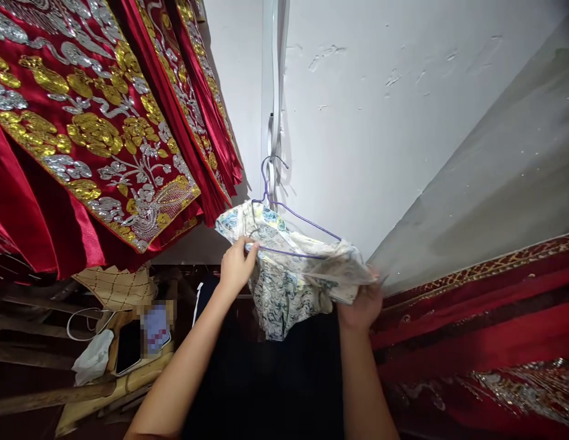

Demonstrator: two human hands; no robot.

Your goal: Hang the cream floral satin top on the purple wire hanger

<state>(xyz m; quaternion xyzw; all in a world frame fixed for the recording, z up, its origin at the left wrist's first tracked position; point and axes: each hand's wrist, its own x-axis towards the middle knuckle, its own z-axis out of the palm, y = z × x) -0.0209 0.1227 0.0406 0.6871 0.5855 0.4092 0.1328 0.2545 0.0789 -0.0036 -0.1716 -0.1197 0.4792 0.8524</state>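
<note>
A light garment with a blue, yellow and grey floral print (288,299) hangs partly over a thin purple clothes hanger (307,221). The hanger's hook is up by a pale strap or pole on the white wall; I cannot tell whether it is hooked there. With thumb and fingers closed, my left hand (237,266) pinches the left end of the hanger's lower bar, against the cloth. On the other side, my right hand (362,304) grips the garment's right end, its fingers partly covered by cloth and blurred.
Red costumes with gold and silver embroidery (96,134) hang at the left. More red embroidered cloth (477,330) lies along the right. Lower left, a bamboo chair (112,391) carries a dark phone (129,347), crumpled white tissue (92,357) and a white cable (77,335).
</note>
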